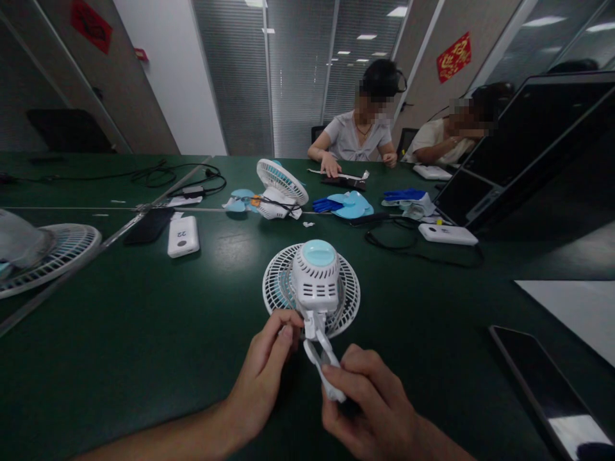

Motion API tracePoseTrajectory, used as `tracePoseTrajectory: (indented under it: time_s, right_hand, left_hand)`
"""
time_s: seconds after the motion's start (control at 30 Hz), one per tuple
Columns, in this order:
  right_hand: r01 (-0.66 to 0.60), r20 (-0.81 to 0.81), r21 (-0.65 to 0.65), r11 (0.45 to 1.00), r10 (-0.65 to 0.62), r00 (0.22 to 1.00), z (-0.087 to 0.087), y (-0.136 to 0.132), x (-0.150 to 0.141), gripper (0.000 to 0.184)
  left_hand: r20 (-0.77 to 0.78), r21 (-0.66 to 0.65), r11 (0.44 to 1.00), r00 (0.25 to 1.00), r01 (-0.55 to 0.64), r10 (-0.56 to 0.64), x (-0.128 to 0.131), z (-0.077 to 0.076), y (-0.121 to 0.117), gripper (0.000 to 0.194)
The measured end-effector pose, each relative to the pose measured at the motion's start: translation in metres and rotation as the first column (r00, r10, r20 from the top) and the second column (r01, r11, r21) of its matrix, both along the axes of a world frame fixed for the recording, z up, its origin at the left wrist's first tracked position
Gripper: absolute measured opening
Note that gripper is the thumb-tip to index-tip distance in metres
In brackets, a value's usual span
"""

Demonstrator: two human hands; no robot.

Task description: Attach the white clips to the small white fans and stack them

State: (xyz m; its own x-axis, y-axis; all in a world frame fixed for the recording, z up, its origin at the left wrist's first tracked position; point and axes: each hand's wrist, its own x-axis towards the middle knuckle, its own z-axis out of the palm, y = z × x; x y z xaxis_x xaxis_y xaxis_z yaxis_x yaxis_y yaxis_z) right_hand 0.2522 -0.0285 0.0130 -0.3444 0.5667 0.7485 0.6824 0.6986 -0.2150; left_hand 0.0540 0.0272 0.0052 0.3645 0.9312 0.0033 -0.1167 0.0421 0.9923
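right hand, nearest to me, is closed on the clip of the fan. left hand is half curled just beside its neck; i cannot tell if it grips. the fan lies face down on the table.

A: Fan housing finish?
B: Smooth plastic, slight sheen. Cap on it: plastic too, smooth.
A: Grille?
B: Plastic, ribbed.
A: Clip?
B: Looks plastic, smooth.
A: Tabletop?
B: Smooth, soft sheen, blurry light reflections. Material unclear.
A: Phone?
B: Glossy, glass-like screen, mirrors light.
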Motion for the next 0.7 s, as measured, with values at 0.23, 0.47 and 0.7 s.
tracePoseTrajectory:
  time_s: [0.23, 0.47, 0.7]
  right_hand:
    - [-0.029, 0.131, 0.026, 0.999, 0.026, 0.991, -0.006, -0.003, -0.002, 0.023]
    - [-0.016, 0.078, -0.084, 0.996, 0.023, 0.997, -0.006, 0.001, -0.005, 0.026]
    - [-0.027, 0.026, -0.207, 0.978, 0.033, 0.999, -0.007, 0.006, -0.002, 0.032]
  left_hand:
    - [-0.048, 0.036, 0.998, 0.998, 0.047, -0.045, -0.001, 0.000, -0.003, 0.026]
    - [-0.097, 0.060, 0.995, 0.992, 0.083, -0.077, -0.003, -0.002, -0.004, 0.027]
    - [-0.172, 0.197, 0.979, 0.985, 0.061, -0.027, -0.008, -0.008, -0.013, 0.023]
